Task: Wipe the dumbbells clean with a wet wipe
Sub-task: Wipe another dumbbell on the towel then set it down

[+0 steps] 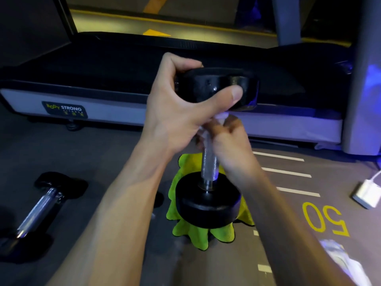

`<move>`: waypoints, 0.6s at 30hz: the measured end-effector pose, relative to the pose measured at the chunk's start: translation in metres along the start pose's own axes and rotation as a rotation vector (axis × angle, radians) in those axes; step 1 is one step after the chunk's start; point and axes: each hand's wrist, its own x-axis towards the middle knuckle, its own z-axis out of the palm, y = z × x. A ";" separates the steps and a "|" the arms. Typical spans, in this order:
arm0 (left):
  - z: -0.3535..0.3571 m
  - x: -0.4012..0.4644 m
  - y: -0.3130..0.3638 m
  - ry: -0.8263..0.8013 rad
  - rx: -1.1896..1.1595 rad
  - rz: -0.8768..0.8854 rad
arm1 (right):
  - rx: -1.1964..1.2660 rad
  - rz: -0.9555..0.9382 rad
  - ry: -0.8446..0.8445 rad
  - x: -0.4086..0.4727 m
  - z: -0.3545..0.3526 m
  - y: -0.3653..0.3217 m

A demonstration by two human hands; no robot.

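1. The dumbbell [208,153] is stood on end on a green cloth [206,234] on the floor, directly under both hands. Its lower head rests on the cloth and its upper head is capped by the left hand [181,104].
2. The heads look like hard black rubber, the handle like knurled metal. The piece is judged heavy and rigid, unlikely to be damaged but liable to topple or roll if released while upright.
3. The upper head is clasped by the left hand, fingers curled over the top and thumb pressed across the near face. This is judged the best place for steadying, since the handle is left free.
4. A wet wipe [222,118], soft and limp, is wrapped on the handle just below the left thumb. It is pinched around the bar by the right hand [228,141], whose fingers are closed; the hand is blurred, so finer detail cannot be told.
5. Bare knurled handle shows below the right hand down to the lower head, so downward room for wiping is judged ample.
6. A treadmill [82,100] edge runs just beyond the left hand, limiting forward tilt.
7. A second dumbbell [41,203] lies well to the left of the left forearm, and a white charger [367,193] lies well to the right of the right forearm; open floor lies between.
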 end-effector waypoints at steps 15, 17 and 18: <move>-0.002 -0.006 -0.002 0.053 -0.029 0.033 | 0.165 -0.059 -0.063 -0.017 -0.005 0.005; -0.005 -0.010 -0.003 0.071 -0.036 0.064 | 0.196 -0.055 -0.107 -0.018 -0.006 0.006; -0.007 -0.012 -0.003 0.082 -0.040 0.079 | 0.221 -0.054 -0.132 -0.019 -0.005 0.005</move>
